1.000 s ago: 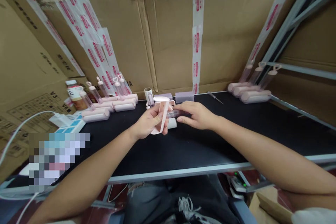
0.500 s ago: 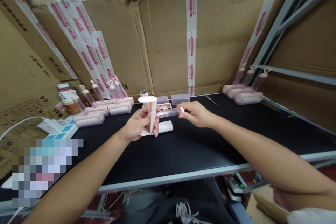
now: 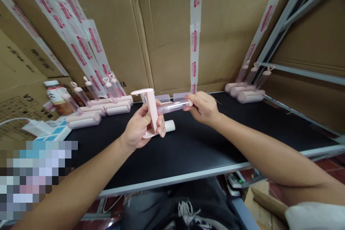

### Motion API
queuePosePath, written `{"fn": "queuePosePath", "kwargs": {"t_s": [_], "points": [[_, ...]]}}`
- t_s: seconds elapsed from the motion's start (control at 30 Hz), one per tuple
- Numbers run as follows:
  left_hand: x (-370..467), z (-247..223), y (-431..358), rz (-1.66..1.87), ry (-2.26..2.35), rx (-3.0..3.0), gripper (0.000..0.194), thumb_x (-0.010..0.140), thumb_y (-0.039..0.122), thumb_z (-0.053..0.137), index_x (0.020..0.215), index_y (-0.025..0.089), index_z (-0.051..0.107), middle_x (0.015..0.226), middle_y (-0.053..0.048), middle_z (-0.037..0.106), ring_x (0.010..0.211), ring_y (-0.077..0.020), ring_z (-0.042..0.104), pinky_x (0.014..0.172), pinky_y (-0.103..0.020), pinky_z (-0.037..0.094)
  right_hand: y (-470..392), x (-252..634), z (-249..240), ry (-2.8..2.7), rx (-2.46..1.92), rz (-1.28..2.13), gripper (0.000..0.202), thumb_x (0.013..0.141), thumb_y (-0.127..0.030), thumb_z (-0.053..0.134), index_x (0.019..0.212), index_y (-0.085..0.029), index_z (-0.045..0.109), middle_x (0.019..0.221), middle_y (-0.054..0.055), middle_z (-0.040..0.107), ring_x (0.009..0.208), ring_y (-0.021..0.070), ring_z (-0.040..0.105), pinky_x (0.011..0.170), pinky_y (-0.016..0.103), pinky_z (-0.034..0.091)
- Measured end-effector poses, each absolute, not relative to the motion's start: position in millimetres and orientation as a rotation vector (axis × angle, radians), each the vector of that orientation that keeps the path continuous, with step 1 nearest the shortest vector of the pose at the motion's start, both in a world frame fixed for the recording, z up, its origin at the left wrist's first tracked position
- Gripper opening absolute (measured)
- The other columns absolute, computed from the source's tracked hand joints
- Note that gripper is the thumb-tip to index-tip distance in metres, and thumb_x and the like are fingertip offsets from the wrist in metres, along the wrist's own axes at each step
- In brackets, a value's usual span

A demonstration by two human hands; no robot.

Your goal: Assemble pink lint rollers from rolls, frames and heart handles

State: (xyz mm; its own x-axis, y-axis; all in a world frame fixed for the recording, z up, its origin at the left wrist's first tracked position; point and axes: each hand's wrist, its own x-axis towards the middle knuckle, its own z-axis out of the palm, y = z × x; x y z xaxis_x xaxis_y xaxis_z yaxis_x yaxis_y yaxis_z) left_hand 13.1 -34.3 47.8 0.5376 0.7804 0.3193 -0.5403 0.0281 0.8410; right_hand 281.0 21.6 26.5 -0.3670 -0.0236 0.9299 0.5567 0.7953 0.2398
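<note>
My left hand [image 3: 136, 125] is closed round a pale pink C-shaped plastic shell [image 3: 153, 111], which stands on end with a flat lip at the top. From the shell's side a clear tube [image 3: 174, 106] sticks out to the right, tilted slightly up. My right hand [image 3: 205, 109] has its fingers wrapped round the tube's far end and mostly covers the pale cap there. Where the tube meets the shell is partly hidden by my left fingers. A white rounded piece [image 3: 170, 125] lies on the black tabletop [image 3: 194, 151] just behind my left hand.
Several pink bodies with upright clear tubes [image 3: 117, 107] stand at the left, and three similar ones [image 3: 250, 96] at the back right. Purple blocks [image 3: 163, 98] sit behind my hands. A drink bottle [image 3: 59, 97] and power strip [image 3: 58, 130] are at far left; cardboard [image 3: 169, 36] walls the back.
My right hand has turned and closed further over the tube's capped end. The tube now tilts up to the right, and the shell leans a little. The view has shifted slightly.
</note>
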Motion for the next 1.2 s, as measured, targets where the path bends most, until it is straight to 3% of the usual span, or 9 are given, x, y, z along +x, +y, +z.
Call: {"fn": "queuePosePath", "kwargs": {"t_s": [0.17, 0.3, 0.53, 0.8, 1.03, 1.2], "points": [[8.1, 57.0, -35.5, 0.941, 0.240, 1.181, 0.026, 0.094, 0.033, 0.086, 0.114, 0.024, 0.071, 0.071, 0.002, 0.071, 0.051, -0.0141, 0.064, 0.051, -0.028, 0.061, 14.5, 291.2, 40.5, -2.005, -0.362, -0.508, 0.028, 0.111, -0.046, 0.062, 0.114, -0.019, 0.070, 0.076, 0.001, 0.061, 0.064, 0.0159, 0.053, 0.067, 0.030, 0.044], [0.2, 58.4, -31.1, 0.874, 0.232, 1.232, 0.027, 0.094, 0.032, 0.086, 0.115, 0.025, 0.072, 0.072, 0.001, 0.071, 0.052, -0.0143, 0.065, 0.051, -0.028, 0.061, 4.5, 297.9, 52.0, -2.249, -0.443, -0.064, 0.037, 0.111, -0.053, 0.059, 0.100, -0.019, 0.068, 0.074, -0.002, 0.058, 0.064, 0.0115, 0.051, 0.064, 0.026, 0.040], [-6.9, 58.5, -26.1, 0.794, 0.223, 1.250, 0.024, 0.095, 0.031, 0.084, 0.116, 0.026, 0.073, 0.073, 0.001, 0.071, 0.051, -0.0131, 0.063, 0.049, -0.026, 0.060, 2.0, 300.1, 56.4, -2.223, -0.410, 0.735, 0.036, 0.104, -0.049, 0.072, 0.095, -0.015, 0.068, 0.069, -0.006, 0.047, 0.060, 0.0079, 0.035, 0.057, 0.023, 0.030], [-36.1, 41.9, -4.7, 0.628, 0.390, 1.468, 0.029, 0.099, 0.038, 0.080, 0.115, 0.014, 0.074, 0.077, -0.008, 0.077, 0.062, -0.0185, 0.076, 0.061, -0.026, 0.062, 14.9, 292.0, 33.5, -2.491, -0.566, 1.124, 0.049, 0.106, -0.062, 0.063, 0.098, -0.014, 0.068, 0.083, 0.001, 0.065, 0.071, 0.0114, 0.057, 0.068, 0.023, 0.046], [-38.3, 48.5, -15.4, 0.374, 0.285, 1.370, 0.050, 0.100, 0.051, 0.076, 0.137, 0.017, 0.071, 0.102, -0.018, 0.082, 0.082, -0.0286, 0.084, 0.072, -0.035, 0.066, 5.5, 278.3, 23.9, -2.500, -0.410, 1.029, 0.050, 0.113, -0.064, 0.049, 0.100, -0.017, 0.059, 0.083, -0.003, 0.051, 0.072, 0.0103, 0.043, 0.068, 0.022, 0.040], [-29.7, 48.6, -22.1, 0.427, 0.261, 1.353, 0.035, 0.100, 0.048, 0.076, 0.114, 0.016, 0.075, 0.083, -0.009, 0.074, 0.068, -0.0223, 0.078, 0.066, -0.032, 0.063, 2.7, 280.4, 29.8, -2.465, -0.410, 1.019, 0.052, 0.113, -0.065, 0.048, 0.099, -0.016, 0.060, 0.081, -0.003, 0.049, 0.071, 0.0100, 0.041, 0.066, 0.022, 0.037]]}}
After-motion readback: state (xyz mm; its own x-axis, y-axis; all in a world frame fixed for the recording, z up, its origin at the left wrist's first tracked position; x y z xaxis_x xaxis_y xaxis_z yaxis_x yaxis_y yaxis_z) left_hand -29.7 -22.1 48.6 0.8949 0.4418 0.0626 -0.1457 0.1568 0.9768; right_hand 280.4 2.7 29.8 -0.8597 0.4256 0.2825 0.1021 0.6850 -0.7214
